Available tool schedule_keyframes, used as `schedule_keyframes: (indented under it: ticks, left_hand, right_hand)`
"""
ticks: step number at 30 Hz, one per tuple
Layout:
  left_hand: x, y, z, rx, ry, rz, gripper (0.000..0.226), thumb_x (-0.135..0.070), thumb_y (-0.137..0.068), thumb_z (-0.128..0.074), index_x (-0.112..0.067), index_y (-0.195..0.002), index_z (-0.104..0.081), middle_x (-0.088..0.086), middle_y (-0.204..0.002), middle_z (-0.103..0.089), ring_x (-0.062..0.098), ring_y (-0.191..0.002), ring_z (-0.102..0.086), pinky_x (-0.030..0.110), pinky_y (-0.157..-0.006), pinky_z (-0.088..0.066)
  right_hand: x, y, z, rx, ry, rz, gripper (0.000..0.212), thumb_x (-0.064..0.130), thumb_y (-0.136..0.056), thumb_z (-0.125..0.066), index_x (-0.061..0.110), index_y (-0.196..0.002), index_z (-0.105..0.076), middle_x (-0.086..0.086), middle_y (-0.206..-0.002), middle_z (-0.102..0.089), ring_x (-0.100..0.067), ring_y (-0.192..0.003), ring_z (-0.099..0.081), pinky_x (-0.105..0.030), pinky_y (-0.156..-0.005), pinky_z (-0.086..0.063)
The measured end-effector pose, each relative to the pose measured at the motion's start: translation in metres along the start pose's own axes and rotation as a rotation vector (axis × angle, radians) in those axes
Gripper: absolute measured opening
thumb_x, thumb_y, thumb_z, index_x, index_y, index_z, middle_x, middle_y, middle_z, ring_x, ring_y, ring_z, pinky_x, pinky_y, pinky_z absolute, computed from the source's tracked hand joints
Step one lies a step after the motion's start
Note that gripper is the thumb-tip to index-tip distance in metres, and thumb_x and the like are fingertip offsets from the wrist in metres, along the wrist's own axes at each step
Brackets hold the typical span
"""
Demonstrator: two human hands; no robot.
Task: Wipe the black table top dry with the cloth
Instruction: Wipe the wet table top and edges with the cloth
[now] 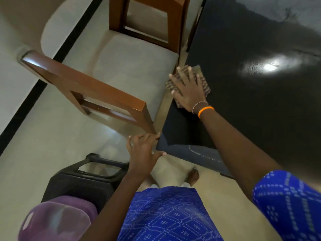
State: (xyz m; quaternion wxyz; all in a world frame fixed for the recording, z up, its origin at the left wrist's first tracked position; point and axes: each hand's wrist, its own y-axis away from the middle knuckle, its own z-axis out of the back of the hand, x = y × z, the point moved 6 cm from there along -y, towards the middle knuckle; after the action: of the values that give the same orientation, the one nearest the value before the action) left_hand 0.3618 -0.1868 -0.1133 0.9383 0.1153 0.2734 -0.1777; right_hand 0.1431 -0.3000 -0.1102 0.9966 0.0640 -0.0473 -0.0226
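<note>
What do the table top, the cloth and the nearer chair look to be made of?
Table top: probably wood or veneer in glossy black; faint grain shows in the lamp glare. Cloth under the right hand: soft woven fabric, brown-striped, rumpled at its edges. Nearer chair: brown wood, likely varnished, since its rail catches light. The left hand rests at the table corner.

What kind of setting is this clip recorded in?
Probably a home dining area: a black table with wooden chairs beside it on a tiled floor. The right hand presses a cloth on the table edge.
</note>
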Motion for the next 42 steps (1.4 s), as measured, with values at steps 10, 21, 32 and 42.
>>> schedule_keyframes:
  ticks: [10,21,32,42]
  left_hand:
    - [0.011,-0.001,-0.009,0.238,0.566,0.266,0.051,-0.015,-0.073,-0.076,-0.021,-0.121,-0.06,-0.008,-0.115,-0.061,-0.005,-0.103,-0.054,0.003,-0.075,-0.029]
    - [0.043,0.043,-0.034,0.466,1.124,0.808,0.029,0.01,-0.086,-0.048,-0.003,-0.108,-0.063,0.002,-0.088,-0.069,0.006,-0.072,-0.062,0.021,-0.071,-0.043]
    - [-0.025,0.046,-0.048,0.726,0.884,0.549,0.021,-0.011,-0.091,-0.053,-0.024,-0.1,-0.067,-0.01,-0.103,-0.07,0.007,-0.093,-0.061,0.023,-0.08,-0.04]
    - [-0.054,0.057,-0.076,0.792,0.867,0.492,0.021,-0.016,-0.095,-0.049,-0.027,-0.103,-0.064,-0.019,-0.103,-0.065,0.001,-0.096,-0.059,0.017,-0.074,-0.039]
  right_hand:
    - [-0.001,-0.016,0.0,0.037,-0.067,-0.145,0.058,0.037,-0.097,-0.036,0.03,-0.149,-0.013,-0.005,-0.16,0.002,-0.034,-0.145,0.008,-0.054,-0.114,0.005]
    - [0.121,0.148,-0.038,0.021,-0.002,0.154,0.065,0.05,-0.086,-0.043,0.027,-0.145,-0.029,-0.005,-0.155,-0.025,-0.035,-0.143,-0.02,-0.054,-0.113,-0.008]
    - [0.004,0.241,-0.036,0.006,0.15,0.018,0.081,0.05,-0.077,-0.058,0.025,-0.146,-0.023,-0.006,-0.154,-0.025,-0.031,-0.14,-0.027,-0.055,-0.111,-0.016]
    - [-0.069,0.333,-0.034,0.06,0.0,-0.482,0.072,0.049,-0.085,-0.036,0.021,-0.148,-0.014,-0.009,-0.157,-0.016,-0.03,-0.144,-0.012,-0.05,-0.115,-0.01]
